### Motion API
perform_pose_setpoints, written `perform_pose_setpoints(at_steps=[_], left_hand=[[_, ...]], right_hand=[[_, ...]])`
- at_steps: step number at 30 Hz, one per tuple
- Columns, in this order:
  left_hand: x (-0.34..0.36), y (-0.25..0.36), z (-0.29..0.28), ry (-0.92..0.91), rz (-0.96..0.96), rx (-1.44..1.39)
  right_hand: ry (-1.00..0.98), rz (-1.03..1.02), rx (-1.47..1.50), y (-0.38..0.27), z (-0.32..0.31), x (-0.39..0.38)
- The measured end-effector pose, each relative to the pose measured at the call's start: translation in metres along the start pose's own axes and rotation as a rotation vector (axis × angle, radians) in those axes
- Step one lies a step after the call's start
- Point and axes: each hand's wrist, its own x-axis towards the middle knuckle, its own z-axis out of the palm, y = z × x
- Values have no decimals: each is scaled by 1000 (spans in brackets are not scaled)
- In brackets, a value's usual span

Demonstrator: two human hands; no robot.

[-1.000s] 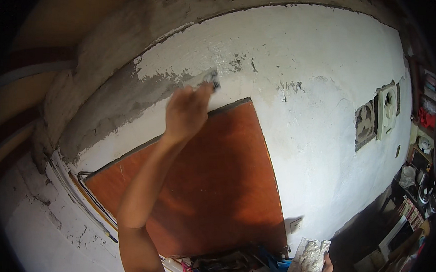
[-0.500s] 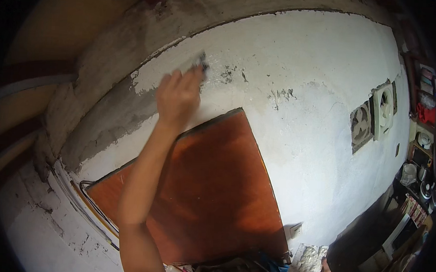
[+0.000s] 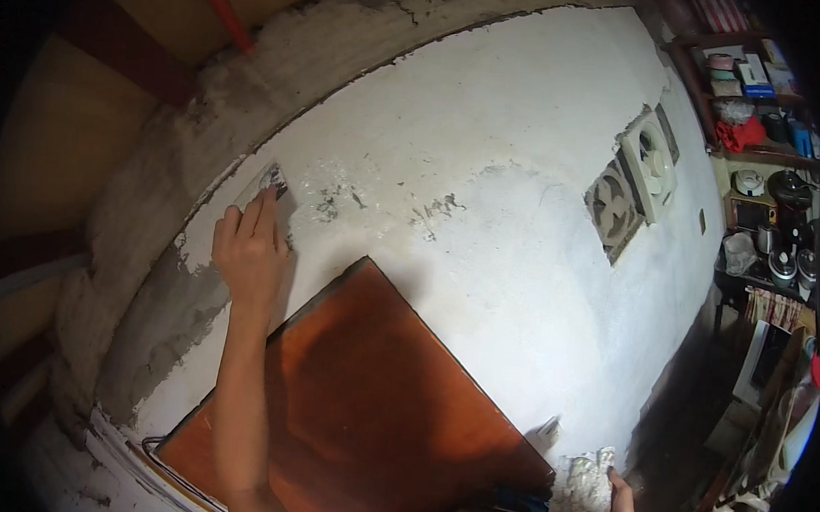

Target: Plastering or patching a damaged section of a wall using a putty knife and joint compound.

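My left hand (image 3: 250,254) is raised against a white plastered wall (image 3: 487,168), shut on a small putty knife (image 3: 269,178) whose blade lies flat on the wall at the edge of the white coat. Just left of the blade is bare grey render (image 3: 165,309). Low at the right, my right hand (image 3: 623,508) grips a flat board caked with white plaster (image 3: 582,497). A reddish-brown wooden panel (image 3: 367,391) sits on the wall below my left forearm.
Two square vent fans (image 3: 637,179) are set in the wall to the right. Shelves with boxes, pots and kitchen items (image 3: 766,162) fill the far right side. A rough grey beam and orange ceiling (image 3: 161,80) run along the upper left.
My left hand and the putty knife have slid leftward and lower in the picture along the wall, toward the edge of the white coat. The view has also shifted, showing more of the shelves.
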Motion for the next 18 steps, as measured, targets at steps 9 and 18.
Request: perform_pose_setpoints(at_steps=[9, 18], left_hand=[[-64, 61, -56, -209, -129, -155], [-241, 268, -186, -725, -2021, -1252]], right_hand=[[-99, -69, -166, 15, -15, 14], [-120, 129, -222, -38, 38, -13]])
